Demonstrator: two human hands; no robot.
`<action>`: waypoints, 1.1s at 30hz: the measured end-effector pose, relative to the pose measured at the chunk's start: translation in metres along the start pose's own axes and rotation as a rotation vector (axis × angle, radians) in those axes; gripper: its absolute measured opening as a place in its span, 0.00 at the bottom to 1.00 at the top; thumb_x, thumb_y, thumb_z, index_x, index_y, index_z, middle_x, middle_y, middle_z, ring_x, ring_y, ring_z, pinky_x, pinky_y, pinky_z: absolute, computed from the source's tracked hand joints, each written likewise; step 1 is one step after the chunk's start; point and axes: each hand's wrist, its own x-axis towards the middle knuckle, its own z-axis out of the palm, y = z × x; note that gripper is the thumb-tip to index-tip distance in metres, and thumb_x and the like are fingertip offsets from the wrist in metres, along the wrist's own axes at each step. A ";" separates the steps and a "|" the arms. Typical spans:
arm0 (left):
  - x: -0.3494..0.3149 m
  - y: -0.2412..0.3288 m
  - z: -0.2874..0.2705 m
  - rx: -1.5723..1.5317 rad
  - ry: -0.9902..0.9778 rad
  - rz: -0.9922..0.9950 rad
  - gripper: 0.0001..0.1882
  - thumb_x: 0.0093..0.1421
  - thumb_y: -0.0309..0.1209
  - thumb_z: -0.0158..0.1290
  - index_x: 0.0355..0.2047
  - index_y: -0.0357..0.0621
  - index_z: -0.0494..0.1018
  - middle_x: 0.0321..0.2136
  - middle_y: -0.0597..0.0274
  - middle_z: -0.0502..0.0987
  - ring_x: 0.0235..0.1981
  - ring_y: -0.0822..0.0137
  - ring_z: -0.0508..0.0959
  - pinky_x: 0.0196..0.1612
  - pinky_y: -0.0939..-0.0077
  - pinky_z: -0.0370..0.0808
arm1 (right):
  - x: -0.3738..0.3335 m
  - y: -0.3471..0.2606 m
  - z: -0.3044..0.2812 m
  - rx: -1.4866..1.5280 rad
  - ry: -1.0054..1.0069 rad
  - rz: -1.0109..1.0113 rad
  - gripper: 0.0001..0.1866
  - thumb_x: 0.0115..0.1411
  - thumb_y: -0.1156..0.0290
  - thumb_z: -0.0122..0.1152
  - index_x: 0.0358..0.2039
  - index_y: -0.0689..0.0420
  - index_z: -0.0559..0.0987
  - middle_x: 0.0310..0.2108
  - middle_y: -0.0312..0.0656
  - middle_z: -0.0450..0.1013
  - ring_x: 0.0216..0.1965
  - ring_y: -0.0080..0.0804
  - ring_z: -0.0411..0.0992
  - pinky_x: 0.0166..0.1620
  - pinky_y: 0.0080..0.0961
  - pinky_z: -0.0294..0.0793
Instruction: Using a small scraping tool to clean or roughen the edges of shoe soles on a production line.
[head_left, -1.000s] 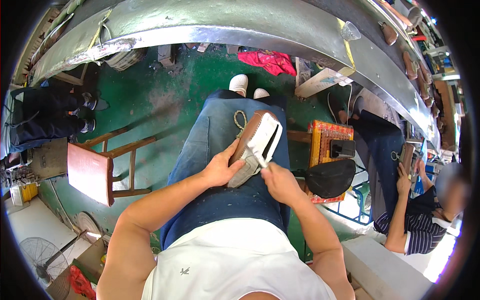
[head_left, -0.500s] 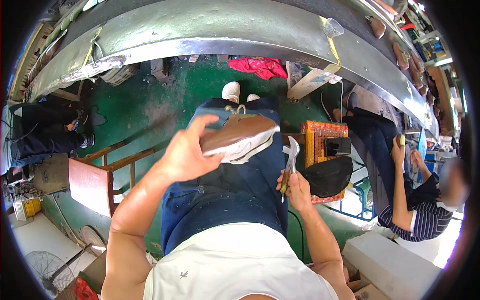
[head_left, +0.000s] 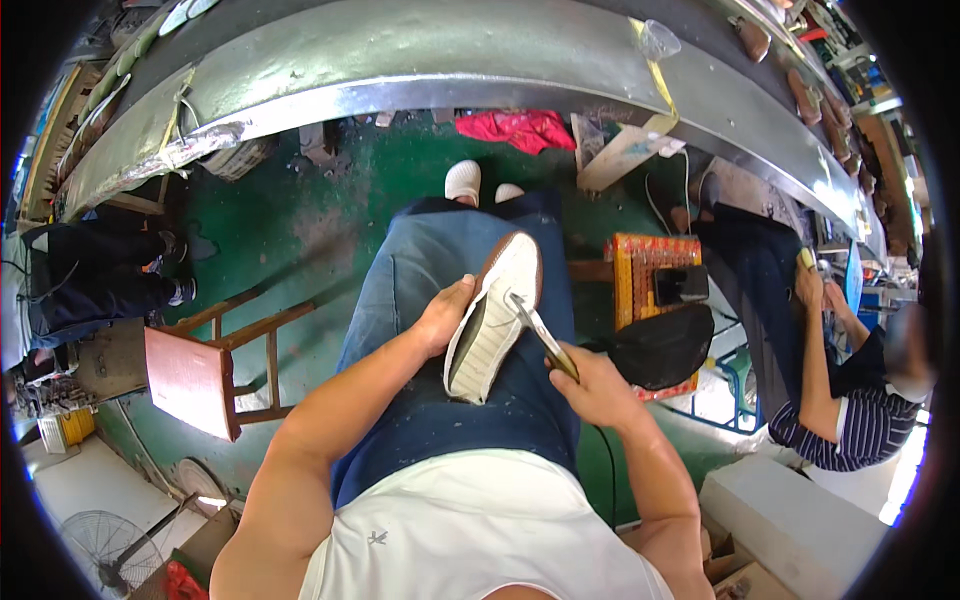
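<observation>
Across my lap, a brown shoe (head_left: 492,330) lies bottom up, toe away from me. Its underside is whitish, with ragged edges round a darker strip and brown upper showing along the toe. My left hand (head_left: 448,318) is closed on the shoe's left side, with the fingers underneath hidden. In my right hand (head_left: 590,385) is a pair of metal pincers (head_left: 540,333) with an olive-brown handle. The tip meets the pale underside near the forefoot; whether the jaws grip material cannot be made out.
A long metal-edged bench (head_left: 400,85) spans the front. To the left stands a wooden stool (head_left: 190,380). At right, an orange woven seat (head_left: 630,290) bears a phone (head_left: 680,285) and a black bag (head_left: 660,350). A person (head_left: 840,420) works further right. Pink cloth (head_left: 515,130) lies under the bench.
The shoe has turned from side-on to bottom up and come lower on my lap. My left hand has shifted right along with it. The pincers have swung left onto the underside.
</observation>
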 end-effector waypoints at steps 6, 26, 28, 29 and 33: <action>-0.001 -0.016 0.011 0.148 0.070 0.252 0.30 0.78 0.48 0.30 0.64 0.36 0.64 0.55 0.51 0.74 0.58 0.63 0.72 0.63 0.70 0.65 | 0.024 -0.018 -0.015 -0.374 0.149 -0.357 0.19 0.64 0.69 0.58 0.50 0.69 0.73 0.37 0.60 0.77 0.40 0.61 0.76 0.45 0.47 0.76; -0.015 0.015 0.009 -0.232 0.025 0.108 0.44 0.65 0.49 0.60 0.71 0.40 0.54 0.60 0.53 0.70 0.61 0.63 0.70 0.63 0.67 0.68 | 0.065 -0.012 0.022 0.154 -0.231 0.279 0.14 0.68 0.62 0.57 0.36 0.62 0.76 0.26 0.45 0.78 0.29 0.39 0.77 0.36 0.36 0.75; -0.012 0.017 0.016 -0.183 0.046 0.117 0.44 0.64 0.49 0.61 0.70 0.40 0.55 0.59 0.54 0.71 0.60 0.63 0.71 0.62 0.67 0.69 | 0.060 0.007 0.041 0.349 -0.146 0.290 0.13 0.69 0.63 0.55 0.33 0.61 0.77 0.24 0.38 0.77 0.26 0.27 0.75 0.32 0.28 0.73; -0.011 0.017 0.019 -0.136 0.070 0.133 0.43 0.64 0.49 0.62 0.70 0.40 0.56 0.59 0.54 0.72 0.59 0.63 0.72 0.62 0.67 0.70 | 0.057 0.015 0.043 0.348 -0.151 0.294 0.13 0.69 0.63 0.55 0.33 0.61 0.77 0.24 0.38 0.77 0.26 0.27 0.75 0.32 0.28 0.73; -0.005 0.023 0.023 -0.055 0.094 0.102 0.41 0.63 0.48 0.63 0.67 0.38 0.60 0.55 0.53 0.75 0.56 0.63 0.74 0.60 0.67 0.72 | 0.057 0.050 0.021 0.927 -0.391 0.366 0.15 0.69 0.63 0.58 0.43 0.64 0.78 0.33 0.41 0.79 0.28 0.29 0.77 0.27 0.24 0.73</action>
